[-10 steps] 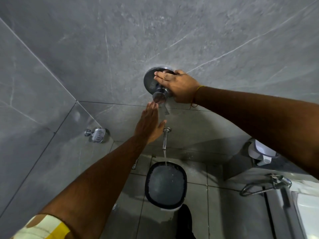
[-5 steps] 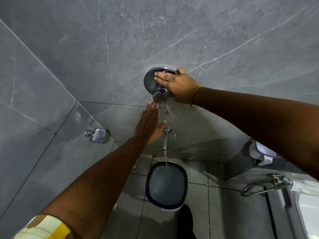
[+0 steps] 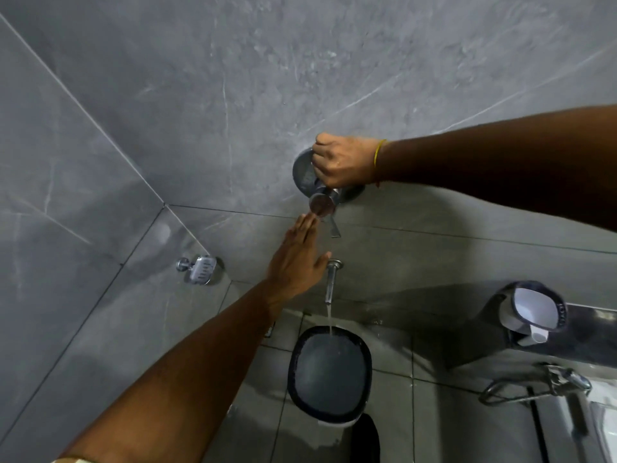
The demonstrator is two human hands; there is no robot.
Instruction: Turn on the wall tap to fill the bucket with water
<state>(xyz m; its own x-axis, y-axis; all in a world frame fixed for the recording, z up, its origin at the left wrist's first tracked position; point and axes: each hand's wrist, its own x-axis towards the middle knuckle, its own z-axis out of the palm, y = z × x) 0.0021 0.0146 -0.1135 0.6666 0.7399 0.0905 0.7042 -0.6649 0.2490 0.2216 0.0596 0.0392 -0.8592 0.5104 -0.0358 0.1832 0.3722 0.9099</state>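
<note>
A round chrome tap control (image 3: 305, 177) sits on the grey tiled wall, and my right hand (image 3: 344, 160) is closed over its top part. Its chrome knob (image 3: 322, 203) sticks out just below my fist. Flat against the wall below it rests my left hand (image 3: 297, 259), fingers straight and together, fingertips near the knob. A chrome spout (image 3: 330, 279) to the right of that hand pours a thin stream of water. The stream falls into a dark-rimmed bucket (image 3: 329, 369) on the floor, which holds water.
A chrome soap dish (image 3: 199, 269) is fixed to the wall at the left. At the right, a white-and-dark dispenser (image 3: 531, 312) hangs above a chrome hand sprayer with hose (image 3: 547, 382). A dark object (image 3: 365, 439) lies in front of the bucket.
My right hand has turned on the control, from fingers laid over it to a fist gripping its upper part. The view has shifted slightly. Water keeps running and my left hand stays put.
</note>
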